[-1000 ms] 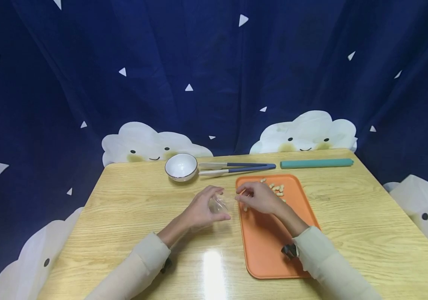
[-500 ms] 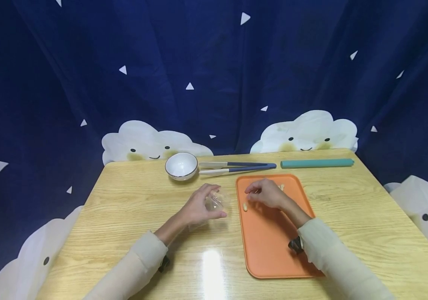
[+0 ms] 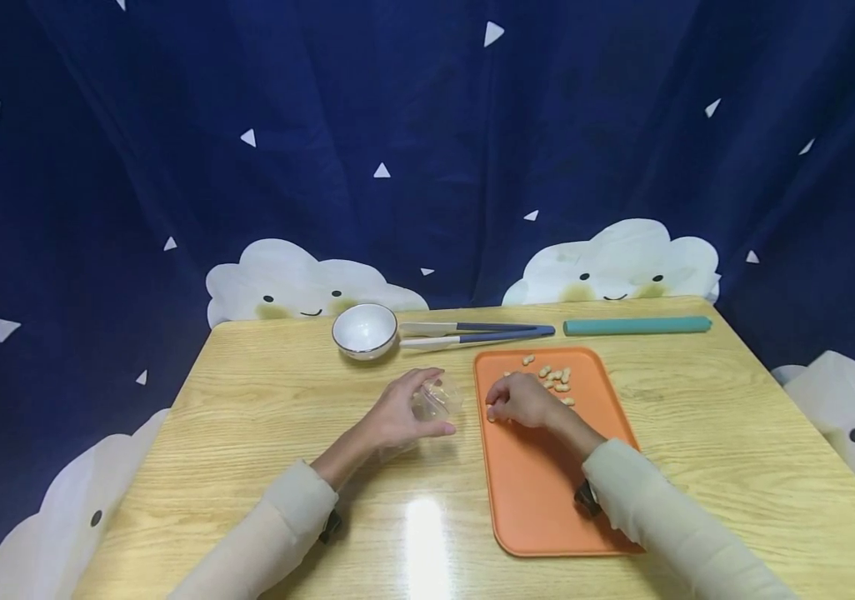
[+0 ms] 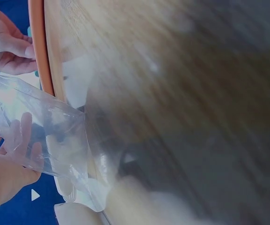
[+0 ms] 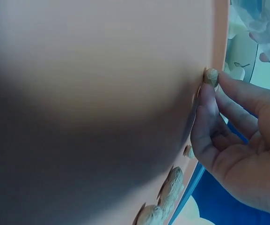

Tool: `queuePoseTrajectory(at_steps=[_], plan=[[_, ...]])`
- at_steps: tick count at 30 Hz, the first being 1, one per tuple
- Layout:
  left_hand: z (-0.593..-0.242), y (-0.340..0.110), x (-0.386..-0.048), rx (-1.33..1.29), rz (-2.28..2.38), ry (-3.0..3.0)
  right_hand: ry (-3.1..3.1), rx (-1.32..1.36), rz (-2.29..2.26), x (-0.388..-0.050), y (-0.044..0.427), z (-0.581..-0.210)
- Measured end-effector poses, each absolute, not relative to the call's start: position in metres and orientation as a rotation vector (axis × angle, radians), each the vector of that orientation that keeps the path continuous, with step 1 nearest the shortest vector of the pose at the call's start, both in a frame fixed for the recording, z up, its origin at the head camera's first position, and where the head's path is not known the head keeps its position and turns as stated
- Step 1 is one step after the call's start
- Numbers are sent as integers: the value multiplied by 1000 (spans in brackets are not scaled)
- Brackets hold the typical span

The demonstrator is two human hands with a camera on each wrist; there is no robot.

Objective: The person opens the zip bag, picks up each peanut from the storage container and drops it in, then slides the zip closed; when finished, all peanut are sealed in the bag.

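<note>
right hand (image 3: 523, 400) dipping lower than a sec ago, now pinching a peanut (image 5: 211, 77) on the orange tray (image 3: 536, 500), left hand (image 3: 403, 412) busy gripping a clear bag (image 4: 67, 136)

A navy curtain (image 3: 427, 100) with white triangles (image 3: 493, 33) and clouds (image 3: 615, 260) hangs behind a glossy wooden table (image 3: 270, 383).

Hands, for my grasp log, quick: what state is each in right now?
Left hand: holding a clear plastic bag.
Right hand: closed, pinching a peanut.

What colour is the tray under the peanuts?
The tray is orange, seen best in the head view.
</note>
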State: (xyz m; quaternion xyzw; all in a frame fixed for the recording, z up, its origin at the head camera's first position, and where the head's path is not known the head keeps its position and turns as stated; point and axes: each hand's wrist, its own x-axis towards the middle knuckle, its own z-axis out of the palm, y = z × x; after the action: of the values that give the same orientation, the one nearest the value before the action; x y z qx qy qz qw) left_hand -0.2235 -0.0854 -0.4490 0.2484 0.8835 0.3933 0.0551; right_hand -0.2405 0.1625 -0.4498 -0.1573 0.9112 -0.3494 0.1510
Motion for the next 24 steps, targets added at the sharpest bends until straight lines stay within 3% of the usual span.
queuePoseTrajectory(at_steps=[24], plan=[[-451, -86, -226, 705, 1226, 2671, 2710, -522, -1163, -233, 171, -430]])
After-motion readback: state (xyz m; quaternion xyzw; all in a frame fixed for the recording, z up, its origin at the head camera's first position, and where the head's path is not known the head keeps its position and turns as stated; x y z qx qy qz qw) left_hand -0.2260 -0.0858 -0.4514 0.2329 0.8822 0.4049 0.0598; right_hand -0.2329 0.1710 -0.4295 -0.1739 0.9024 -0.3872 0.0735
